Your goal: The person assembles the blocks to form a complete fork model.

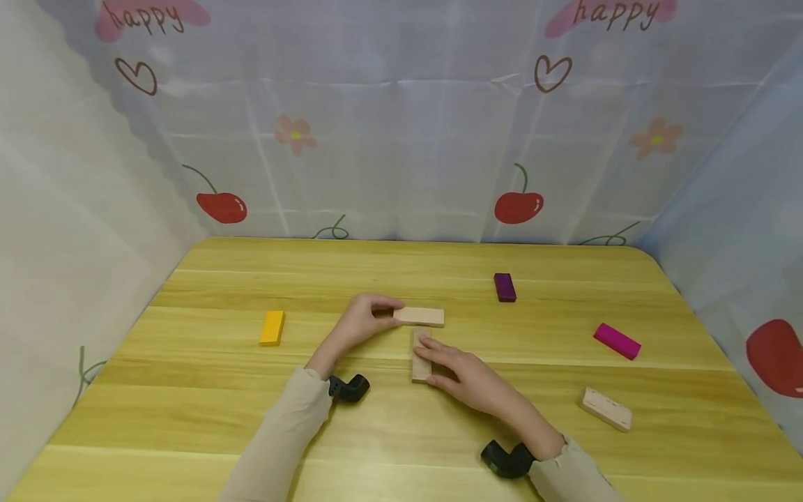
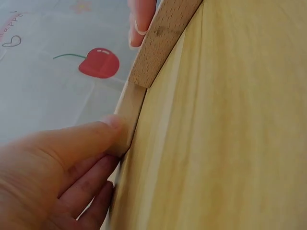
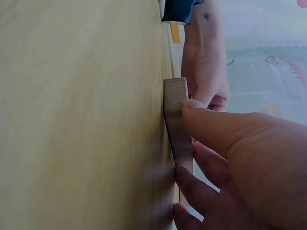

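Note:
Two plain wooden blocks lie flat near the middle of the table, together outlining a T. My left hand (image 1: 360, 324) pinches the left end of the crosswise wooden block (image 1: 422, 316), thumb on the near side in the left wrist view. The lengthwise wooden block (image 1: 421, 369) lies just nearer to me, its far end close against the crosswise one. My right hand (image 1: 467, 376) holds it, with fingertips over its top and the thumb near its right edge. In the right wrist view the thumb (image 3: 206, 120) touches this block (image 3: 176, 110), and the fingers lie along it.
A yellow block (image 1: 272, 328) lies to the left. Toward the right are a purple block (image 1: 505, 287), a magenta block (image 1: 617, 341) and another plain wooden block (image 1: 606, 409). A printed curtain (image 1: 401, 139) hangs behind the table's far edge.

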A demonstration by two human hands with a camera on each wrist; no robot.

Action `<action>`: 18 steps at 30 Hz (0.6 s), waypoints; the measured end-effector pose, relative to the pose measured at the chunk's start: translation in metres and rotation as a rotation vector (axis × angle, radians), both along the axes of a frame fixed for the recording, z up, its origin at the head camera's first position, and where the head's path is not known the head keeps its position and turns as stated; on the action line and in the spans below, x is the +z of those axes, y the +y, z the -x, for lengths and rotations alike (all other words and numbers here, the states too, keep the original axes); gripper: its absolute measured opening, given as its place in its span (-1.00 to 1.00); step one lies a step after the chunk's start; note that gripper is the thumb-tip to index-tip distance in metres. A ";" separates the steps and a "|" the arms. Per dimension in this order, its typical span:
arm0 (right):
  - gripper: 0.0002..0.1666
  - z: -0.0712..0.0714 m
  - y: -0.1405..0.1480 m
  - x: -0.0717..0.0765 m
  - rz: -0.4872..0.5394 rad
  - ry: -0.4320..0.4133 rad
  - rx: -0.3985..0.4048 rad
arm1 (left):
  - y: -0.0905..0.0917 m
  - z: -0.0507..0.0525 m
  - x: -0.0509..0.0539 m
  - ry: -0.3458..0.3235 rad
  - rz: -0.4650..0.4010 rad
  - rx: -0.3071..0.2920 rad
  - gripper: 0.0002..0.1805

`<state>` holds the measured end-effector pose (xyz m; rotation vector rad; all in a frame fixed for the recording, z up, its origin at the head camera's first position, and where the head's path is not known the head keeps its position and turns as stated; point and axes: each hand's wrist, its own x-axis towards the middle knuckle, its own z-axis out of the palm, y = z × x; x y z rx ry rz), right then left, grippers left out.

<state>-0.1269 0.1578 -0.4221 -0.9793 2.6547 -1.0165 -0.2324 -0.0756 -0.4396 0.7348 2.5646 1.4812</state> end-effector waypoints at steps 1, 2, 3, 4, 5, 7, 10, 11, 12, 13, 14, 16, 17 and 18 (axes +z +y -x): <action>-0.42 0.000 0.000 0.000 -0.001 -0.001 -0.002 | 0.000 -0.001 0.000 0.027 0.020 -0.006 -0.69; -0.42 0.000 0.000 0.000 -0.001 -0.001 -0.003 | 0.000 -0.001 0.000 0.041 0.032 -0.012 -0.69; -0.42 0.000 0.000 -0.001 -0.001 -0.001 -0.004 | 0.000 -0.001 0.000 0.054 0.042 -0.017 -0.69; -0.42 0.000 0.000 -0.001 -0.001 0.000 -0.005 | 0.001 -0.001 -0.001 0.063 0.046 -0.022 -0.70; -0.42 0.000 0.000 -0.001 -0.001 0.000 -0.005 | 0.001 -0.002 -0.001 0.068 0.051 -0.026 -0.70; -0.42 -0.001 0.000 -0.001 -0.001 0.000 -0.005 | 0.002 -0.003 0.000 0.076 0.052 -0.033 -0.70; -0.42 -0.001 0.000 -0.001 0.001 -0.002 -0.005 | 0.003 -0.004 0.000 0.086 0.058 -0.047 -0.70; -0.42 -0.001 0.000 -0.001 0.002 -0.002 -0.004 | 0.003 -0.005 0.000 0.092 0.061 -0.054 -0.70; -0.42 -0.001 0.000 -0.001 0.003 -0.001 -0.005 | 0.004 -0.005 0.000 0.094 0.062 -0.060 -0.70; -0.42 -0.001 0.000 -0.001 0.003 0.001 -0.005 | 0.004 -0.005 0.000 0.094 0.065 -0.064 -0.71; -0.42 -0.001 0.000 -0.001 0.005 0.002 -0.005 | 0.005 -0.005 0.000 0.094 0.065 -0.069 -0.71; -0.42 -0.001 0.000 0.000 0.007 0.003 -0.002 | 0.005 -0.005 0.000 0.094 0.061 -0.076 -0.71; -0.41 -0.001 0.000 0.000 0.008 0.002 0.000 | 0.004 -0.005 0.000 0.096 0.059 -0.081 -0.71; -0.41 -0.001 0.000 0.000 0.008 0.001 0.002 | 0.004 -0.005 -0.001 0.097 0.059 -0.086 -0.71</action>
